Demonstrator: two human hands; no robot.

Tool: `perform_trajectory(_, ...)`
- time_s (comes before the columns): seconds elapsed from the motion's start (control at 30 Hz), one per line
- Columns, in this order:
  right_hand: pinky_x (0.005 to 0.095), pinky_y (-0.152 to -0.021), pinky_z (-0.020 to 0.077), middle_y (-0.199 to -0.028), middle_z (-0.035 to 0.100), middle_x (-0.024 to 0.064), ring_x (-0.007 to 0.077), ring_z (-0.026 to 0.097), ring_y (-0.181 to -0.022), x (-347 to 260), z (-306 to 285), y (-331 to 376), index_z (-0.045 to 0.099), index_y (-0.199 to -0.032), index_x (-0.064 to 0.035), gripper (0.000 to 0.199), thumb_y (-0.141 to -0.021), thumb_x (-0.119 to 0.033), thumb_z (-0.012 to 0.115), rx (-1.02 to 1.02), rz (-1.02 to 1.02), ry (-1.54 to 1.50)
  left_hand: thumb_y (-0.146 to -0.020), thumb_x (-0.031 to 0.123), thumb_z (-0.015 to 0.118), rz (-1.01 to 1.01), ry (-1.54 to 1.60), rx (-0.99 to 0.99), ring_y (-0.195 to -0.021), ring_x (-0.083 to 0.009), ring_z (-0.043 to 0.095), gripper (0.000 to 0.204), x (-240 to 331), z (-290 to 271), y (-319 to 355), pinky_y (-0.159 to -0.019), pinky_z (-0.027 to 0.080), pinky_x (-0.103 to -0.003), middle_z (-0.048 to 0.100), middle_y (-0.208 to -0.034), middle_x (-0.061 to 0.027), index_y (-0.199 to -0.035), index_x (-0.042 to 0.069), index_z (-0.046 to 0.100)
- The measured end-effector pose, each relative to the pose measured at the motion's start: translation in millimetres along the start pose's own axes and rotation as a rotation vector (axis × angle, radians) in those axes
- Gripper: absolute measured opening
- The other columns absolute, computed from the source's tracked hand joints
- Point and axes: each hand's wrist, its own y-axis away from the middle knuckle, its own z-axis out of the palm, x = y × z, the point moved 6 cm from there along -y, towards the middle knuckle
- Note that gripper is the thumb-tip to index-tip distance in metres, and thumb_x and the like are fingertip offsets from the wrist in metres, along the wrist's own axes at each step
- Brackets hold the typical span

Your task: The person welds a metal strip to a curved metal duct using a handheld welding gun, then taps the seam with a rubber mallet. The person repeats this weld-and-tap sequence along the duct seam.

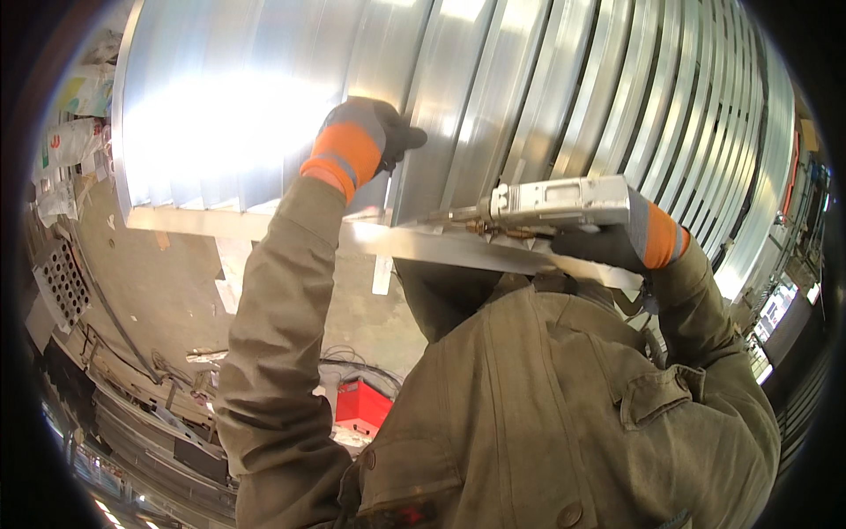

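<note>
My left hand (370, 137), in an orange, grey and black glove, rests over the silvery metal slats (493, 97) near their front edge. Its fingers are curled, with a dark fingertip pointing right; whatever they hold is hidden. My right hand (608, 247), gloved alike, is closed around a pale grey metal hand-held tool (564, 201). The tool's narrow nose points left, toward the area below my left hand. A pale metal rail (458, 250) runs along the slats' near ends, just under the tool.
Bright glare covers the left slats. Below on the left lie the concrete floor (150, 273), a perforated panel (62, 284) and plastic bags (70, 145). A red box (361, 406) stands beside cables under my left arm. Racks with long bars (159, 432) fill the lower left.
</note>
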Motion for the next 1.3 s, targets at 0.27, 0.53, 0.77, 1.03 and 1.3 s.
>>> perform_trajectory(0.27, 0.0390, -0.099, 0.0635, -0.128, 0.081, 0.0158, 0.0274, 0.080, -0.111, 13.5, -3.3, 8.2, 0.078, -0.136, -0.0052, 0.040, -0.098, -0.016, 0.083, -0.005, 0.140, -0.178, -0.095, 0.059, 0.074, -0.013, -0.244, -0.040, -0.073, -0.0214, 0.075, 0.048, 5.2, -0.8, 0.1, -0.076, 0.061, -0.041, 0.079, -0.082, -0.0033, -0.084, 0.012, 0.080)
perform_trajectory(0.53, 0.0396, -0.100, 0.0638, -0.130, 0.080, 0.0173, 0.0278, 0.079, -0.113, 28.3, -0.2, 4.5, 0.077, -0.137, -0.0038, 0.039, -0.099, -0.013, 0.082, -0.007, 0.074, -0.219, -0.094, 0.060, 0.074, -0.009, -0.286, -0.078, -0.072, -0.0230, 0.074, 0.052, 3.4, -1.7, 3.9, -0.076, 0.061, -0.041, 0.078, -0.079, -0.0049, -0.081, 0.009, 0.079)
perform_trajectory(0.77, 0.0398, -0.100, 0.0646, -0.131, 0.080, 0.0174, 0.0280, 0.079, -0.115, 23.6, -4.1, 2.4, 0.076, -0.140, -0.0047, 0.043, -0.099, -0.012, 0.082, 0.010, 0.034, -0.197, -0.096, 0.057, 0.069, 0.017, -0.331, -0.071, -0.075, -0.0217, 0.074, 0.051, 0.8, 2.4, 1.5, -0.073, 0.060, -0.042, 0.079, -0.085, -0.0076, -0.086, 0.009, 0.080)
perform_trajectory(1.03, 0.0377, -0.093, 0.0651, -0.121, 0.081, 0.0136, 0.0239, 0.079, -0.106, 12.6, -43.1, 35.2, 0.077, -0.134, -0.0033, 0.043, -0.094, -0.015, 0.087, 0.169, 0.094, -0.031, -0.092, 0.061, 0.081, -0.055, -0.412, -0.195, -0.071, -0.0183, 0.071, 0.054, 6.7, 1.2, 11.0, -0.066, 0.059, -0.038, 0.077, -0.081, -0.0059, -0.097, 0.007, 0.081)
perform_trajectory(1.3, 0.0318, -0.088, 0.0590, -0.114, 0.078, 0.0081, 0.0150, 0.071, -0.102, 43.3, -81.1, 51.5, 0.074, -0.135, -0.0009, 0.037, -0.102, -0.016, 0.081, 0.541, 0.279, -0.011, -0.095, 0.061, 0.080, 0.013, -0.186, -0.121, -0.069, -0.0189, 0.069, 0.053, -18.7, 10.7, 1.8, -0.065, 0.057, -0.039, 0.077, -0.082, -0.0066, -0.099, 0.007, 0.081)
